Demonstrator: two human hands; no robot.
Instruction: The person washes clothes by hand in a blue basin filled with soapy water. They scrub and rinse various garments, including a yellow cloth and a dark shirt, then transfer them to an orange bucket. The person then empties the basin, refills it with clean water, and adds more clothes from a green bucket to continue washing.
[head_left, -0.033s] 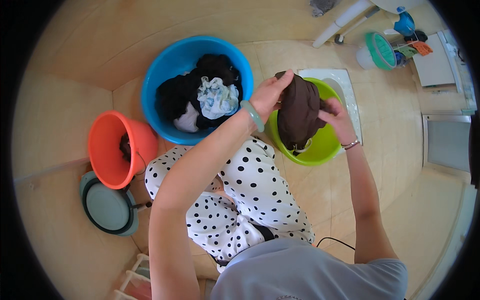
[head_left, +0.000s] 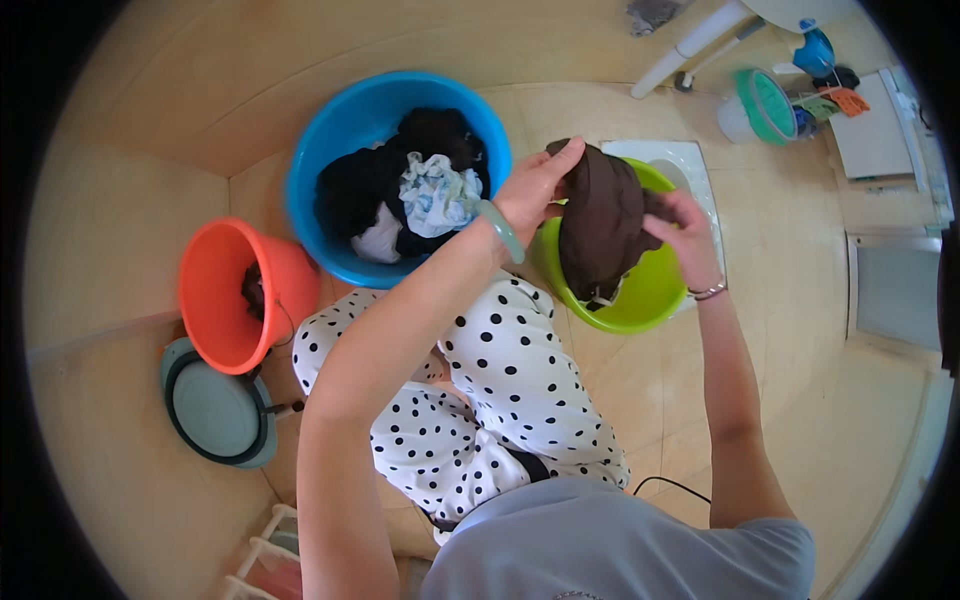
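- The blue basin (head_left: 330, 150) is the landmark and the largest thing: it sits on the floor, holding dark clothes and a pale patterned cloth (head_left: 435, 195).
- The lime-green basin (head_left: 655, 290) stands just beside the blue basin, on its right; a white slab shows behind it.
- The dark brown garment (head_left: 600, 225) hangs bunched over the green basin, right of the blue basin, its long axis running roughly up and down, lower end dipping into the green basin.
- The left hand (head_left: 535, 190) pinches the garment's top corner, nearest the blue basin's rim; a pale bangle sits on that wrist.
- The right hand (head_left: 685, 235) grips the garment's far side, further from the blue basin; so both hands are clamped on it, a little apart.
- The orange bucket (head_left: 235, 300) lies tilted to the left of the blue basin, with a grey-green lid (head_left: 215, 415) below it.
- Well right of the blue basin, small coloured containers (head_left: 765, 105) are too small to tell labels.
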